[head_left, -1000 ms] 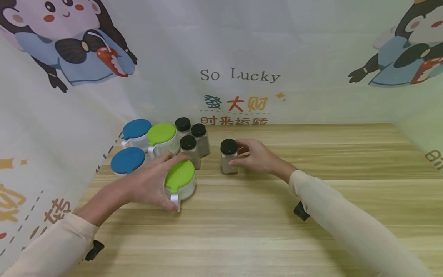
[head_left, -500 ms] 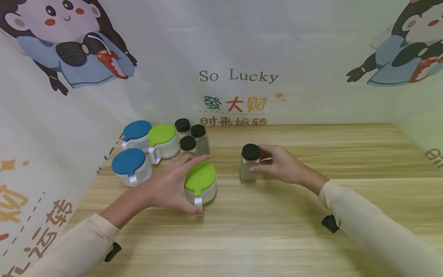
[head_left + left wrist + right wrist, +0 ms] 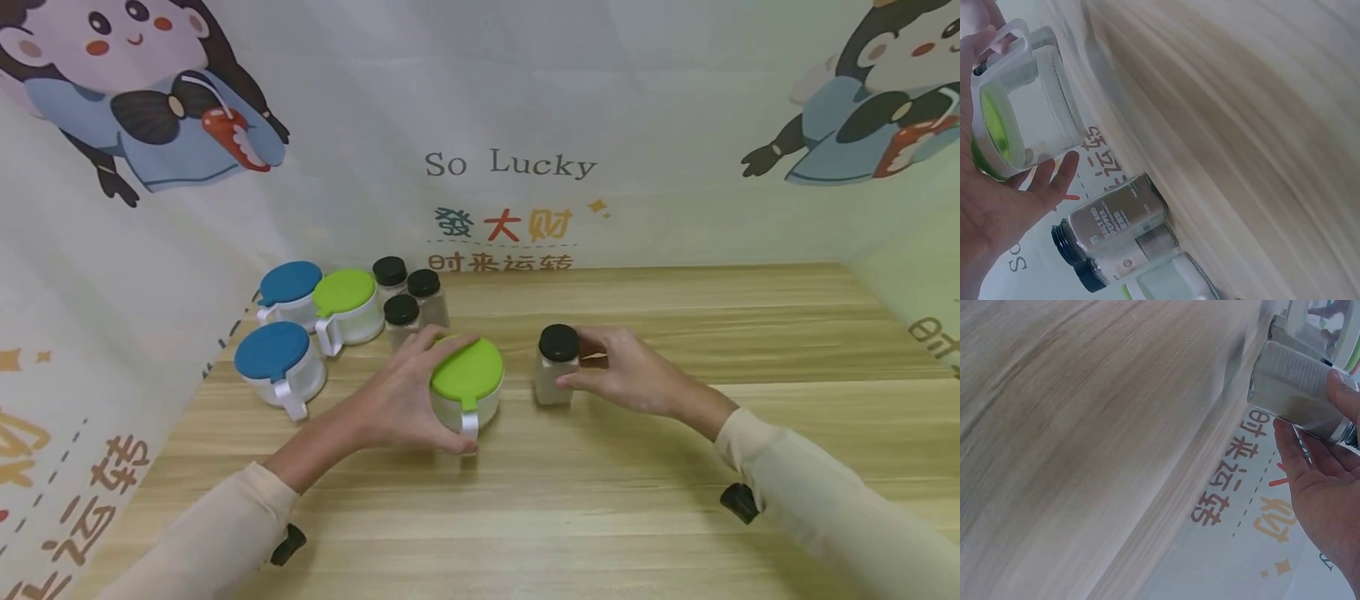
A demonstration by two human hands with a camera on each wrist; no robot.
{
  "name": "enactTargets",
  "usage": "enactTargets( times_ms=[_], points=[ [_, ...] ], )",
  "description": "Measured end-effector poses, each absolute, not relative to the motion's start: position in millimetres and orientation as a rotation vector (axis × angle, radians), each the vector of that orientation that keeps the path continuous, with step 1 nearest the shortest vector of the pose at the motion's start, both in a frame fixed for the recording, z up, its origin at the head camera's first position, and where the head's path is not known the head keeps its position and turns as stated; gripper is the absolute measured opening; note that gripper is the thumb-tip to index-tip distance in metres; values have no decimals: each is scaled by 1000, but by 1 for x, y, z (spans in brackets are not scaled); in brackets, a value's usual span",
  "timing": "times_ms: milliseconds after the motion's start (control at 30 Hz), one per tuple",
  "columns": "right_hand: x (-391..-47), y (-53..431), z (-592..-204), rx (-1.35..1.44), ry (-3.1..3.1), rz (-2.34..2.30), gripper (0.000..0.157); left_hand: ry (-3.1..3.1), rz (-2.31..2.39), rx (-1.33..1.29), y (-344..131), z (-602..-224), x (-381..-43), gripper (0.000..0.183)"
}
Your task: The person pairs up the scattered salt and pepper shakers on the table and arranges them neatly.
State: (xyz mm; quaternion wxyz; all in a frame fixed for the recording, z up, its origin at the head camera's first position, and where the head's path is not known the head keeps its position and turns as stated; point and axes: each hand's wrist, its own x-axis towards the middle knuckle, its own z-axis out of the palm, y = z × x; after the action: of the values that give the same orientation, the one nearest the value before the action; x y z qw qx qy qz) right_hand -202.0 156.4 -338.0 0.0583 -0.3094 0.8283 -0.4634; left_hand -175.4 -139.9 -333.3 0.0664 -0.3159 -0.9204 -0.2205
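In the head view my left hand [image 3: 401,404] grips a clear seasoning jar [image 3: 468,375] with a green lid, fingers around its far side and thumb at the white handle [image 3: 469,425]. To its right, my right hand [image 3: 633,371] holds a square spice bottle [image 3: 557,379] with a black cap, upright between thumb and fingers. A small gap separates jar and bottle. The left wrist view shows the jar's clear body [image 3: 1047,106] between thumb and fingers. Pale contents fill part of the spice bottle [image 3: 1297,394] in the right wrist view.
At the back left of the wooden table [image 3: 600,517] stand two blue-lidded jars [image 3: 288,283] [image 3: 272,350], another green-lidded jar [image 3: 345,292] and three black-capped spice bottles [image 3: 424,287]. A printed cloth [image 3: 660,183] hangs behind the table and along its sides.
My left hand has brought the green-lidded jar to the right, away from the group. My right hand has moved the spice bottle right and slightly nearer the front.
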Motion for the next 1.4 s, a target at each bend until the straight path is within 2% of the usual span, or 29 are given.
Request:
enactTargets(
  times_ms=[300,600,967,1400],
  points=[
    [-205,180,-332,-867,2558,-1383,51,-2717,-760,-1078,-104,-332,-206,113],
    [-206,208,-333,-836,2628,-1370,52,-2642,-840,-1219,-66,-335,-230,107],
    [-212,248,-332,-768,2735,-1320,54,-2688,-780,-1232,-15,-329,-246,108],
    [-219,289,-329,-638,2824,-1226,52,-2787,-879,-1196,32,-337,-248,109]
  ],
)
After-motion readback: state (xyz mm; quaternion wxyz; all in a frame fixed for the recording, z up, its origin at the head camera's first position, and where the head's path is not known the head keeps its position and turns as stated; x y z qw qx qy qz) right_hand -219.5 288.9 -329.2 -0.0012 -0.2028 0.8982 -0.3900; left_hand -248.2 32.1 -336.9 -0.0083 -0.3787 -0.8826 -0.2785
